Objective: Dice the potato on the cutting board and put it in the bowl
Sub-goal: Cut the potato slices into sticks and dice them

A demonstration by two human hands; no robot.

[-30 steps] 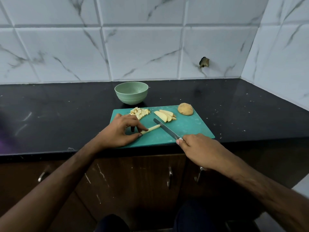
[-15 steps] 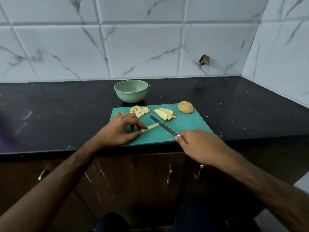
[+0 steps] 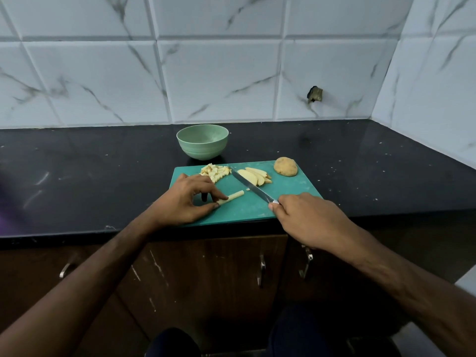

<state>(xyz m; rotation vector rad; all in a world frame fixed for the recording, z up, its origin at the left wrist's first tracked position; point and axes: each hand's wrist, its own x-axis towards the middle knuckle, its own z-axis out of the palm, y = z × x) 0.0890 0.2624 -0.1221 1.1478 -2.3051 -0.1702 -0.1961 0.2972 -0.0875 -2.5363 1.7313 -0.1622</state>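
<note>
Potato half-diced on a teal cutting board (image 3: 288,202) at the counter's front edge.

From the left: the left hand (image 3: 185,202) pinches the near end of a potato stick (image 3: 231,197) between thumb and forefinger; behind it lies a heap of diced potato (image 3: 216,172), and past the board a green bowl (image 3: 202,141) on the black counter (image 3: 90,171). The knife (image 3: 253,186), gripped by the right hand (image 3: 306,220), slants between heap and potato slices (image 3: 253,175); an uncut potato piece (image 3: 285,166) sits at the far right corner.

Head camera looks down, close over counter (image 3: 103,176).
</note>
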